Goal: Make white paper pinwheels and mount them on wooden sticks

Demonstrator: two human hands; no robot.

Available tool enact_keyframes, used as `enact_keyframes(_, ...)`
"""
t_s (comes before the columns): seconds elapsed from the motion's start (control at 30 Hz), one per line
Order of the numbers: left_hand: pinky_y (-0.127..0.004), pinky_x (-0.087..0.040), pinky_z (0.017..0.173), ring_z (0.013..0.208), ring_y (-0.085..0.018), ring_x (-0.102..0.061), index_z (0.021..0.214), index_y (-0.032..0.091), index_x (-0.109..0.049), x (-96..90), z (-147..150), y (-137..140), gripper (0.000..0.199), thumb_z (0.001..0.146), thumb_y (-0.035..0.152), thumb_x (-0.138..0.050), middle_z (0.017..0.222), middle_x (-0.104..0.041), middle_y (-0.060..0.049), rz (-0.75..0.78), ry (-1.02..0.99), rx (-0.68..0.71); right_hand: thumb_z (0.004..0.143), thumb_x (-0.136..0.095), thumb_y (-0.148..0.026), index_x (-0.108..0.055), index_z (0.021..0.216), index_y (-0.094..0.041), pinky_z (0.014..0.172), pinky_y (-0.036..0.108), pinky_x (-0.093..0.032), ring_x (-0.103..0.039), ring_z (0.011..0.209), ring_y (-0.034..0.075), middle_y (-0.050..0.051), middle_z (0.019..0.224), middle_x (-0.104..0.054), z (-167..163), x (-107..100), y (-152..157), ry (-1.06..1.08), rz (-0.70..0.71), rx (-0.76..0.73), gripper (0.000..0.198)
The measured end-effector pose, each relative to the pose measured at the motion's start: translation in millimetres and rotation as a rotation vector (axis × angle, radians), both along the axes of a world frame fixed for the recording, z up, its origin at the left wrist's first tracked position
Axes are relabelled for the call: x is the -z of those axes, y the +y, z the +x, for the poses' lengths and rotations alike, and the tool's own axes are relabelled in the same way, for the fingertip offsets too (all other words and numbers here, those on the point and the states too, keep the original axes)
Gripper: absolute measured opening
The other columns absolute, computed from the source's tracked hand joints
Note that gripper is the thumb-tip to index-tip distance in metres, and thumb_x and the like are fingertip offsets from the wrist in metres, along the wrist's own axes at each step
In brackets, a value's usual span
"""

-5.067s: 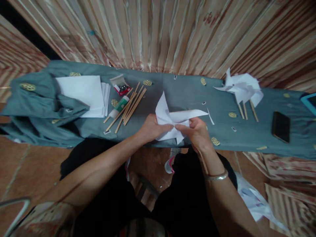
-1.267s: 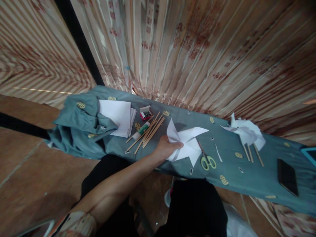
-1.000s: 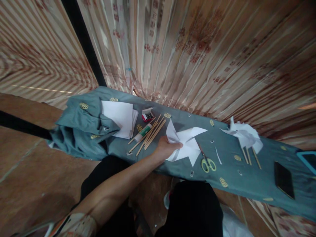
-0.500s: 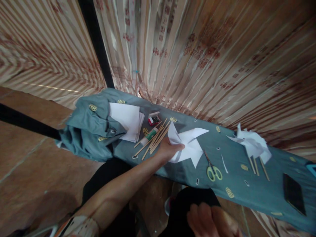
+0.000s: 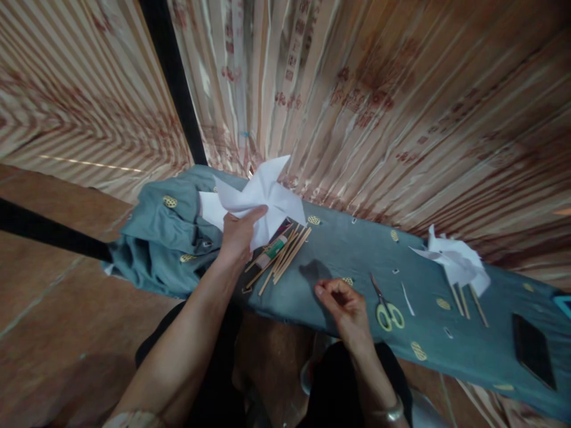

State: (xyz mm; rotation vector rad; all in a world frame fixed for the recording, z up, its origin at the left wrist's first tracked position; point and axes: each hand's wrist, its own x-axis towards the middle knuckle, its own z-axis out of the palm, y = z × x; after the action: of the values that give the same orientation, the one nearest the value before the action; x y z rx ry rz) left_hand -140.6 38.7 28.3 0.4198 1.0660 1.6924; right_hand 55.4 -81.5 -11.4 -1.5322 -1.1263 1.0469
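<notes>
My left hand point(image 5: 241, 232) is closed on a white paper pinwheel point(image 5: 284, 199), the thumb pressed near its centre. The pinwheel is held up over the stack of white paper point(image 5: 209, 208) and the small box of pins, hiding most of both. Several thin wooden sticks point(image 5: 292, 254) lie below it, with a green and white glue stick point(image 5: 272, 251) among them. My right hand point(image 5: 348, 303) hovers over the cloth between the sticks and the scissors point(image 5: 387, 312). Its thumb and forefinger are pinched together; whatever they hold is too small to make out.
Finished-looking paper pinwheels on sticks point(image 5: 459, 261) lie to the right. A paper sliver point(image 5: 407, 299) rests beside the scissors, and a dark phone point(image 5: 533, 351) lies near the right end. The narrow surface has a green cloth point(image 5: 330, 238); a striped curtain point(image 5: 379, 119) hangs behind.
My left hand has lifted the pinwheel off the cloth and carried it left, over the paper stack. My right hand has risen from my lap to above the cloth, fingers pinched.
</notes>
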Motion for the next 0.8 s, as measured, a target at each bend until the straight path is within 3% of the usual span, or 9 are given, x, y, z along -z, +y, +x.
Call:
enact_keyframes(0.17,-0.03,-0.057,0.074,0.076,-0.021,-0.07,0.072,0.015,-0.071,4.6,-18.6,1.6,0.027,0.049,0.023,-0.082,0.074,-0.075,-0.004,0.034,0.073,-0.052,0.078,-0.064,-0.04,-0.067,0.073,-0.022,0.073,0.032,-0.047,-0.063,0.072,0.019,0.001,0.072,-0.07,-11.7,16.5,32.6,-0.269,0.057,-0.145,0.019)
enact_keyframes(0.33,-0.032,-0.057,0.083,0.094,-0.025,-0.07,0.072,0.018,-0.069,4.1,-29.2,3.2,0.027,0.048,0.022,-0.083,0.078,-0.076,-0.003,0.027,0.07,-0.094,0.082,-0.059,-0.039,-0.064,0.072,-0.022,0.077,0.034,-0.05,-0.066,0.078,0.02,0.003,0.082,-0.074,-21.0,24.3,59.9,-0.452,0.113,-0.2,0.02)
enact_keyframes(0.4,-0.034,-0.056,0.086,0.098,-0.025,-0.07,0.071,0.018,-0.069,3.3,-31.9,4.0,0.025,0.049,0.02,-0.082,0.08,-0.076,-0.004,0.015,0.06,-0.098,0.085,-0.054,-0.03,-0.067,0.085,-0.023,0.085,0.037,-0.051,-0.066,0.088,0.022,0.004,0.093,-0.074,-22.5,24.7,73.1,-0.546,0.192,-0.217,0.016)
enact_keyframes(0.5,-0.035,-0.056,0.088,0.1,-0.026,-0.07,0.071,0.017,-0.07,2.7,-33.0,4.2,0.024,0.051,0.021,-0.082,0.084,-0.076,-0.006,0.034,0.051,-0.108,0.085,-0.046,-0.017,-0.068,0.104,-0.02,0.102,0.046,-0.045,-0.06,0.114,0.026,0.011,0.119,-0.068,-24.3,22.7,96.5,-0.694,0.378,-0.266,0.03)
enact_keyframes(0.63,-0.034,-0.056,0.087,0.1,-0.027,-0.07,0.072,0.017,-0.07,1.6,-31.7,3.4,0.028,0.049,0.025,-0.083,0.085,-0.077,-0.006,0.034,0.058,-0.101,0.088,-0.047,-0.016,-0.072,0.1,-0.019,0.109,0.053,-0.038,-0.047,0.13,0.03,0.014,0.139,-0.054,-32.8,19.2,131.3,-0.857,0.465,-0.331,0.028)
enact_keyframes(0.8,-0.033,-0.057,0.084,0.096,-0.027,-0.071,0.078,0.015,-0.072,2.1,-30.5,3.4,0.034,0.048,0.026,-0.083,0.086,-0.077,-0.007,0.023,0.067,-0.103,0.085,-0.053,-0.015,-0.073,0.087,-0.018,0.111,0.05,-0.036,-0.04,0.135,0.031,0.015,0.141,-0.052,-49.4,24.2,165.9,-0.986,0.493,-0.462,0.02)
